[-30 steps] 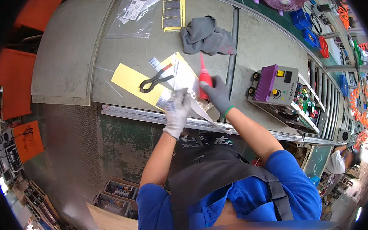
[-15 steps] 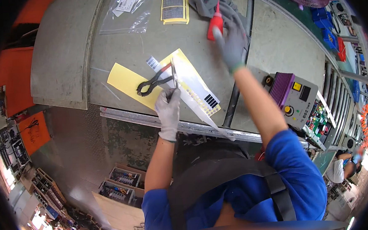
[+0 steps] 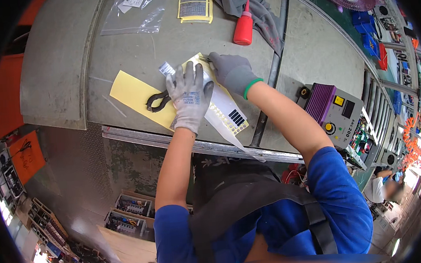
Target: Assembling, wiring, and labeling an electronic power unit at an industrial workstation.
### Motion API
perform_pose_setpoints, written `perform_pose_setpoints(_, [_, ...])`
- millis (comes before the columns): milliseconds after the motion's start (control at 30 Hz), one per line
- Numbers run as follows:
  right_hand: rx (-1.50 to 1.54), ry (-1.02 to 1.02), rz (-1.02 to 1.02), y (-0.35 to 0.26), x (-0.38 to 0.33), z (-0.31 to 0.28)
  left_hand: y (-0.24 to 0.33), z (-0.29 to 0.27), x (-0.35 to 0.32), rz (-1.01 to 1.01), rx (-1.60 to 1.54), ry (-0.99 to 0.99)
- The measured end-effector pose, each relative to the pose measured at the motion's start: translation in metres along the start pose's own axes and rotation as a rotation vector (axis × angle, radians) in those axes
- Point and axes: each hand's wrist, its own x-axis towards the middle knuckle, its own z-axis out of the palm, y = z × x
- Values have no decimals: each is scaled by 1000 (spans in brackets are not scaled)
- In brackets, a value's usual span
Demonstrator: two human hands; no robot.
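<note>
My left hand, in a pale glove, lies with its fingers spread over a white and yellow sticker sheet on the bench. Under its side sticks out the black handle of a pair of scissors; the blades are hidden. My right hand, in a grey glove with a green cuff, has its fingers closed at the sheet's far corner. A plain yellow sheet lies under the handle. Just beyond the left fingertips is a small barcode label.
A red squeeze bottle stands beside a grey cloth. Printed yellow-edged labels and a clear plastic bag lie at the far side. To the right sits a purple and grey welding machine with its circuit board exposed.
My right hand has come back from the red bottle to the sticker sheet's far corner, leaving the bottle standing. My left hand has moved up, opened and flattened over the sheet and scissors.
</note>
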Motion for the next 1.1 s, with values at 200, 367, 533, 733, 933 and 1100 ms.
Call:
perform_pose_setpoints(200, [-132,-50,23,-13,4,-6,0,7,-5,2,15,71])
perform_pose_setpoints(367, [-141,-60,24,-18,9,-8,-1,2,-1,8,13,34])
perform_pose_setpoints(533, [-118,16,21,-13,11,4,0,0,-3,19,13,35])
perform_pose_setpoints(733, [283,201,84,-6,2,10,-5,17,-7,31,21,44])
perform_pose_setpoints(933, [733,443,-116,22,-206,-59,-10,34,-14,30,-174,225])
perform_pose_setpoints(1100, [434,1019,217,129,-344,-135,34,-14,-7,82,310,69])
